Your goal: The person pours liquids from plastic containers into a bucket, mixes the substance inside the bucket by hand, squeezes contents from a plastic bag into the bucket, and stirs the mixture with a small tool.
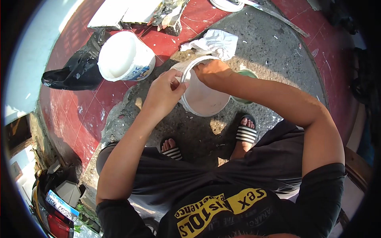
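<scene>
A white plastic bucket (204,97) stands tilted between my feet, its mouth facing me and pale residue on its inner wall. My left hand (170,85) grips the rim on the left, thumb and fingers closed around the edge. Inside the mouth is my right hand (214,73), its fingers curled near the upper inner wall; what they hold, if anything, is hidden. Behind the bucket lies a crumpled white cloth (216,43). A green container (247,74) shows partly beneath my right forearm.
A second white bucket (126,57) with a printed label stands at the left, beside a black plastic bag (73,71). White blocks or boxes (137,14) lie at the back. A long pale strip (278,20) crosses the upper right. Rough concrete meets red tiles (89,107).
</scene>
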A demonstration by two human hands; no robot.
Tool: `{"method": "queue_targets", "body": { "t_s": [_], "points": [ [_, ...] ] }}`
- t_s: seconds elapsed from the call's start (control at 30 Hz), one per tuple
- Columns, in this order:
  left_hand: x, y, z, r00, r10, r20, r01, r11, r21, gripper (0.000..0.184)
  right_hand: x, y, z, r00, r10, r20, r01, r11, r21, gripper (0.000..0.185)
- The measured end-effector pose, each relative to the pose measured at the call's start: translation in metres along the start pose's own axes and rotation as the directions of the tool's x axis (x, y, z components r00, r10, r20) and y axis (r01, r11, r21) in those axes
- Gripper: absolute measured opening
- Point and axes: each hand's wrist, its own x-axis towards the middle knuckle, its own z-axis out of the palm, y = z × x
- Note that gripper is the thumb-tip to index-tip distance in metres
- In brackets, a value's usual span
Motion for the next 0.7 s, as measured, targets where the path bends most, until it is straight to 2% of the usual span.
{"method": "queue_targets", "body": {
  "t_s": [0.13, 0.2, 0.23, 0.3, 0.33, 0.4, 0.43, 0.5, 0.53, 0.6, 0.63, 0.7],
  "points": [
    [0.001, 0.000, 0.005, 0.999, 0.028, 0.028, -0.028, 1.000, -0.009, 0.034, -0.017, -0.009, -0.006, 0.990, 0.114, 0.079, -0.113, 0.993, -0.017, 0.016],
    [0.002, 0.002, 0.003, 0.998, 0.003, 0.063, -0.001, 0.999, -0.034, 0.033, -0.022, -0.009, -0.027, 0.883, 0.021, 0.469, -0.072, 0.993, 0.090, 0.016],
    [0.002, 0.003, 0.002, 0.996, -0.029, 0.084, 0.033, 0.998, -0.055, 0.033, -0.023, -0.011, -0.022, 0.881, 0.025, 0.472, -0.077, 0.993, 0.091, 0.016],
    [0.001, 0.004, 0.001, 0.996, -0.036, 0.083, 0.039, 0.998, -0.047, 0.033, -0.025, -0.018, -0.009, 0.863, 0.132, 0.488, -0.313, 0.898, 0.310, 0.014],
    [0.001, 0.004, 0.001, 0.996, -0.042, 0.076, 0.045, 0.998, -0.040, 0.033, -0.024, -0.020, -0.004, 0.862, 0.134, 0.489, -0.316, 0.896, 0.312, 0.014],
    [0.000, 0.007, 0.000, 0.995, -0.054, 0.080, 0.057, 0.998, -0.041, 0.033, -0.022, -0.023, 0.001, 0.880, 0.111, 0.462, -0.389, 0.728, 0.565, 0.015],
    [0.000, 0.008, 0.000, 0.995, -0.068, 0.080, 0.071, 0.997, -0.043, 0.033, -0.020, -0.024, 0.001, 0.879, 0.114, 0.463, -0.392, 0.725, 0.566, 0.015],
    [0.000, 0.007, -0.001, 0.995, -0.065, 0.078, 0.068, 0.997, -0.045, 0.033, -0.017, -0.027, -0.001, 0.930, 0.204, 0.305, -0.351, 0.735, 0.581, 0.014],
    [0.000, 0.006, -0.001, 0.995, -0.060, 0.073, 0.064, 0.997, -0.048, 0.034, -0.017, -0.024, -0.003, 0.930, 0.203, 0.307, -0.352, 0.733, 0.581, 0.014],
    [0.001, 0.006, -0.002, 0.995, -0.066, 0.080, 0.071, 0.995, -0.065, 0.034, -0.014, -0.013, -0.007, 0.995, 0.100, 0.030, -0.104, 0.966, 0.235, 0.014],
    [0.002, 0.006, -0.002, 0.994, -0.070, 0.086, 0.077, 0.994, -0.082, 0.034, -0.013, -0.009, -0.009, 0.994, 0.104, 0.031, -0.108, 0.966, 0.236, 0.014],
    [0.002, 0.006, -0.003, 0.994, -0.072, 0.087, 0.080, 0.993, -0.089, 0.034, -0.009, -0.005, -0.014, 0.985, 0.094, 0.148, -0.118, 0.979, 0.166, 0.012]
  ]
}}
